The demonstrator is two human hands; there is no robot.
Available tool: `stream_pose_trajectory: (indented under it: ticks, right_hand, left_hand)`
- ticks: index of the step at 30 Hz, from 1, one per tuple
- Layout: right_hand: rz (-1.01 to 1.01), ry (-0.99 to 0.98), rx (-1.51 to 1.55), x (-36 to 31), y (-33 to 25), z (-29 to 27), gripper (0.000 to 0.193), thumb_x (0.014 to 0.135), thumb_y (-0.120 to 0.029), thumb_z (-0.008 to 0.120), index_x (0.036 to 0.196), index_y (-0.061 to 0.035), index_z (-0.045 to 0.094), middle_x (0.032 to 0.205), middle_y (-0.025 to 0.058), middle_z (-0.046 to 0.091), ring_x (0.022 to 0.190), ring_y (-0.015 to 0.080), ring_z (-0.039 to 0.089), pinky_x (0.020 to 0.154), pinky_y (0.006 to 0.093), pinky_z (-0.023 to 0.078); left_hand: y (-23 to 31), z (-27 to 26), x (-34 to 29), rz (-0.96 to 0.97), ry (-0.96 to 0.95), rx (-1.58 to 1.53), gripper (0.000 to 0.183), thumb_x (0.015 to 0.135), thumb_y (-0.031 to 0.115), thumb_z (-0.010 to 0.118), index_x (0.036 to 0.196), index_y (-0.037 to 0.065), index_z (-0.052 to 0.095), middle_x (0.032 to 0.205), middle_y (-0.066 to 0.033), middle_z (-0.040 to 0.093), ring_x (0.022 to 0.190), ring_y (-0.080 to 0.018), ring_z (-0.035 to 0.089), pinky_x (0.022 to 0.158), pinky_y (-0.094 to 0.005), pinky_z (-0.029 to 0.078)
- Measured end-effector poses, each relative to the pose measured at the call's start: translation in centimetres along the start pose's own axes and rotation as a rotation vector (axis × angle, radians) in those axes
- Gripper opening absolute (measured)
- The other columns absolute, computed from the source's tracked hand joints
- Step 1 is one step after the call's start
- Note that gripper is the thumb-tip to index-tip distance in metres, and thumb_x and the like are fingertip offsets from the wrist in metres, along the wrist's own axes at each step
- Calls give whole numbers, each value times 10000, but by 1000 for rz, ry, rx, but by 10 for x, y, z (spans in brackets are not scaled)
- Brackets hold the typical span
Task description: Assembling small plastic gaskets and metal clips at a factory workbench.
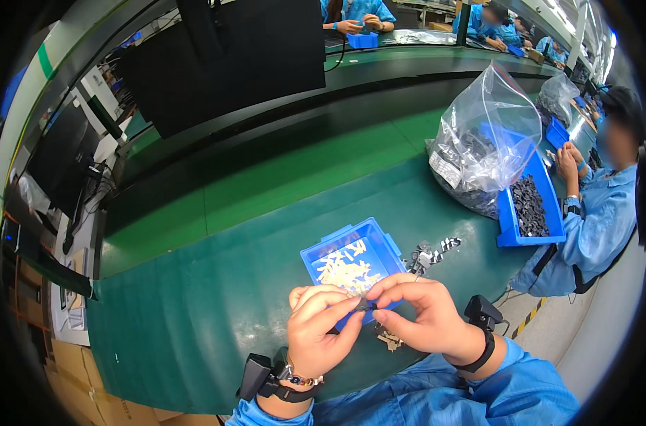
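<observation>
Both my hands meet over the near edge of a blue tray [311, 257], pinching a small dark grey plastic part [364, 305] between them. My left hand [321, 323] is closed on its left side with thumb and fingertips. From the right, my right hand [426, 312] grips the same part, or a second black piece against it; I cannot tell which. Many small cream-coloured pieces [344, 271] lie in the tray. Just right of the tray is a heap of grey and black parts [423, 257]. A few tan pieces [389, 339] rest on the table below my hands.
A large clear bag [472, 156] of dark parts stands at the right, beside a blue bin [509, 231] holding black parts. A co-worker [592, 206] sits close on the right. A dark monitor-like panel [230, 64] rises at the back. The table [188, 319] has a green mat.
</observation>
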State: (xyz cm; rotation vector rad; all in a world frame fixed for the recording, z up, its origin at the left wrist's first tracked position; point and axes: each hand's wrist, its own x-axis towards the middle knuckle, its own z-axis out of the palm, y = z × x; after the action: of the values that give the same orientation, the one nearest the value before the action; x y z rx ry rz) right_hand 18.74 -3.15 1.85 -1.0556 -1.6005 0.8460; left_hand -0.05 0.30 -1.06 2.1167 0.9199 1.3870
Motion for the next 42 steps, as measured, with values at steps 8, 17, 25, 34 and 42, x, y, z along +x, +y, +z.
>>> stream_pose_trajectory:
  ticks: [8,17,25,34,42]
  right_hand:
    - [248,95,267,-8,10,4,224,834,-23,723,1047,12,664,1032,98,710,913,142,673,786,285,531]
    - [239,43,203,-11,21,6,348,837,11,702,1175,19,619,970,111,738,863,165,716,746,271,566]
    - [92,24,27,-11,12,11,361,835,42,686,1187,16,612,930,150,738,842,211,740,752,303,599]
    - [-69,81,-340,11,15,-5,381,816,47,673,1186,7,591,892,182,722,776,288,727,673,358,580]
    - [-119,-344,-874,54,21,17,757,715,-90,749,1393,11,427,818,163,693,780,329,688,725,383,556]
  left_hand:
    - [3,0,0,-34,-74,24,214,685,85,807,881,97,724,854,9,672,874,-182,653,869,-393,343]
    - [5,0,0,-20,-112,94,180,680,68,789,846,103,732,822,7,671,869,-174,660,909,-400,318]
    - [3,1,-3,-19,-119,105,127,721,76,776,820,127,715,839,29,649,878,-157,650,926,-427,286]
    - [4,-6,2,-119,78,189,84,756,2,720,820,53,700,815,-54,677,893,-209,655,878,-364,388]
    - [-7,0,-3,-304,102,284,402,752,-15,674,1148,15,612,1217,-158,578,1136,-297,564,994,-401,419]
